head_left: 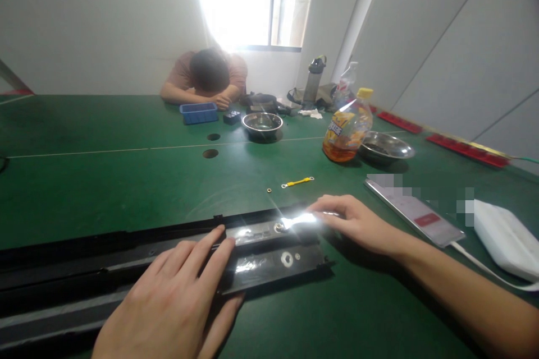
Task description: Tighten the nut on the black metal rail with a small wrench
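Observation:
A long black metal rail (269,276) lies on the green table, running out to the left. Across its top spreads my left hand (172,291), fingers over the metal and thumb along the near edge, gripping it. Closed around the handle of a shiny wrench (300,219) is my right hand (347,217). The wrench's head meets a nut (278,228) on the rail's far strip; glare blurs the contact. A pale ring-shaped mark (287,259) shows on the near strip. Behind the rail lie a short yellow cable (298,182) with ring ends and a small brass-coloured nut (269,190).
A phone (415,210) with a white cable and a white block (505,235) lie at right. Farther back stand a drink bottle (347,126), metal bowls (385,147), a blue tray (199,113) and a tall flask (314,81). A person (206,76) leans head-down on the far edge.

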A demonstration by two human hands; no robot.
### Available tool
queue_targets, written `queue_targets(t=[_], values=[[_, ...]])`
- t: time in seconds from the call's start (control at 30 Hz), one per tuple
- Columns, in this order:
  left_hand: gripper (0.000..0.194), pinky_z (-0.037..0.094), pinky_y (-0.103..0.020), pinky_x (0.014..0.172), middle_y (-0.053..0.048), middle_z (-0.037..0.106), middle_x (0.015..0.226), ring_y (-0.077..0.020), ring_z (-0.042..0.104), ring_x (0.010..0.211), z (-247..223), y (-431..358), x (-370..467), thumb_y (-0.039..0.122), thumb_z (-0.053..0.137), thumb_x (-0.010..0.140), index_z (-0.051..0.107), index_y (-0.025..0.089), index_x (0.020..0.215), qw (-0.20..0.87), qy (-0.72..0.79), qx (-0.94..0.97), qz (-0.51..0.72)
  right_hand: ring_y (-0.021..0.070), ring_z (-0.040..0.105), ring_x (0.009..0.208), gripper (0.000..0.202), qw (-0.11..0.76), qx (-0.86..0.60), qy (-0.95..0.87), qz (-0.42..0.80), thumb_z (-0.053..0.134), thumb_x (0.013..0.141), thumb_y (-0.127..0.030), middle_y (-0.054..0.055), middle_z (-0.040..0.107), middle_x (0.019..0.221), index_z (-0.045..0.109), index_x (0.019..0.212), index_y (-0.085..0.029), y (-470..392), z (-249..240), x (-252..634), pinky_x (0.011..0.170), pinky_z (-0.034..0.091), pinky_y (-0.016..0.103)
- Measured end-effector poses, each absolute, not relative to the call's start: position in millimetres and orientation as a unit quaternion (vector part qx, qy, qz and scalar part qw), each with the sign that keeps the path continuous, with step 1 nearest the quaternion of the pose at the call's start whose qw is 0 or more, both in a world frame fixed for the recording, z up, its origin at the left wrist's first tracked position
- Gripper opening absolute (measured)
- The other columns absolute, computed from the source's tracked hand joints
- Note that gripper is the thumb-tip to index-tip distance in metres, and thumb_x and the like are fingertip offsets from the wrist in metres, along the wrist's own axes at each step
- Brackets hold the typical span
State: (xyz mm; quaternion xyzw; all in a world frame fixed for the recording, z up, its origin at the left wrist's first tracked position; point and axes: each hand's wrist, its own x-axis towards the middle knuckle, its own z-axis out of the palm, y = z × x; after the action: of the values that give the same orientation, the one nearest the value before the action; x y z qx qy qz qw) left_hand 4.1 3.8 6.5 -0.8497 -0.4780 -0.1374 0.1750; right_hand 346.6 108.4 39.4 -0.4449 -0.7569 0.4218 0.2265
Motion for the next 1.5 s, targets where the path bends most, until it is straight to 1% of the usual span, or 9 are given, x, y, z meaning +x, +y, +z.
queue_targets(t=[0.17, 0.27, 0.6, 0.73, 0.83, 1.0, 1.27, 1.5], values=[[0.064, 0.055, -0.046, 0.093, -0.007, 0.066, 0.148, -0.0287, 0.068, 0.114, 6.5, 4.4, 3.6, 0.056, 0.063, 0.091, 0.058, 0.024, 0.146, 0.178, -0.476, -0.850, -0.137, 0.0314, 0.074, 0.107, 0.039, 0.239, -0.450, -0.746, 0.429, 0.067, 0.097, -0.054, 0.010, 0.082, 0.115, 0.086, 0.111, -0.023, 109.2, 37.4, 348.2, 0.098, 0.053, 0.044], [0.063, 0.056, -0.046, 0.092, -0.007, 0.066, 0.148, -0.0284, 0.068, 0.113, 7.1, 4.5, 3.3, 0.055, 0.062, 0.092, 0.058, 0.024, 0.146, 0.179, -0.478, -0.849, -0.135, 0.0310, 0.074, 0.106, 0.039, 0.232, -0.451, -0.749, 0.426, 0.067, 0.097, -0.054, 0.010, 0.082, 0.114, 0.086, 0.110, -0.022, 108.9, 38.7, 347.4, 0.097, 0.053, 0.043], [0.063, 0.057, -0.046, 0.092, -0.007, 0.066, 0.149, -0.0283, 0.068, 0.114, 8.2, 3.9, 4.9, 0.056, 0.061, 0.092, 0.058, 0.025, 0.146, 0.180, -0.477, -0.850, -0.133, 0.0308, 0.073, 0.106, 0.039, 0.233, -0.454, -0.746, 0.427, 0.066, 0.097, -0.055, 0.009, 0.082, 0.114, 0.086, 0.109, -0.024, 107.3, 41.4, 345.6, 0.097, 0.053, 0.044], [0.062, 0.056, -0.045, 0.092, -0.006, 0.066, 0.148, -0.0278, 0.068, 0.114, 8.1, 3.3, 3.9, 0.055, 0.062, 0.092, 0.059, 0.025, 0.145, 0.181, -0.478, -0.849, -0.134, 0.0317, 0.072, 0.109, 0.042, 0.219, -0.460, -0.752, 0.418, 0.066, 0.096, -0.058, 0.009, 0.082, 0.116, 0.086, 0.111, -0.024, 106.8, 43.1, 343.9, 0.099, 0.053, 0.044], [0.062, 0.056, -0.045, 0.093, -0.006, 0.066, 0.148, -0.0281, 0.068, 0.114, 7.5, 2.9, 3.5, 0.055, 0.062, 0.092, 0.059, 0.025, 0.145, 0.182, -0.476, -0.850, -0.136, 0.0317, 0.072, 0.109, 0.043, 0.226, -0.459, -0.750, 0.420, 0.065, 0.097, -0.059, 0.009, 0.082, 0.117, 0.086, 0.113, -0.024, 107.0, 41.8, 345.1, 0.101, 0.053, 0.045], [0.062, 0.056, -0.045, 0.092, -0.007, 0.067, 0.146, -0.0286, 0.069, 0.112, 7.8, 2.0, 3.8, 0.055, 0.062, 0.091, 0.059, 0.024, 0.145, 0.185, -0.474, -0.849, -0.141, 0.0315, 0.072, 0.110, 0.043, 0.229, -0.454, -0.746, 0.430, 0.065, 0.098, -0.058, 0.010, 0.082, 0.117, 0.085, 0.113, -0.023, 107.5, 39.5, 347.4, 0.100, 0.053, 0.044], [0.061, 0.058, -0.045, 0.090, -0.008, 0.069, 0.144, -0.0281, 0.070, 0.110, 11.0, 3.1, 5.0, 0.055, 0.062, 0.091, 0.060, 0.023, 0.143, 0.193, -0.468, -0.851, -0.143, 0.0338, 0.072, 0.111, 0.046, 0.231, -0.466, -0.734, 0.438, 0.067, 0.094, -0.063, 0.010, 0.082, 0.117, 0.086, 0.111, -0.024, 105.9, 44.9, 344.6, 0.098, 0.055, 0.045], [0.062, 0.058, -0.045, 0.090, -0.009, 0.068, 0.146, -0.0294, 0.070, 0.112, 12.6, 4.4, 6.8, 0.054, 0.064, 0.091, 0.059, 0.023, 0.144, 0.184, -0.473, -0.851, -0.136, 0.0338, 0.072, 0.110, 0.047, 0.223, -0.461, -0.746, 0.426, 0.066, 0.095, -0.063, 0.010, 0.082, 0.117, 0.086, 0.112, -0.024, 106.6, 44.6, 343.7, 0.100, 0.054, 0.046]])
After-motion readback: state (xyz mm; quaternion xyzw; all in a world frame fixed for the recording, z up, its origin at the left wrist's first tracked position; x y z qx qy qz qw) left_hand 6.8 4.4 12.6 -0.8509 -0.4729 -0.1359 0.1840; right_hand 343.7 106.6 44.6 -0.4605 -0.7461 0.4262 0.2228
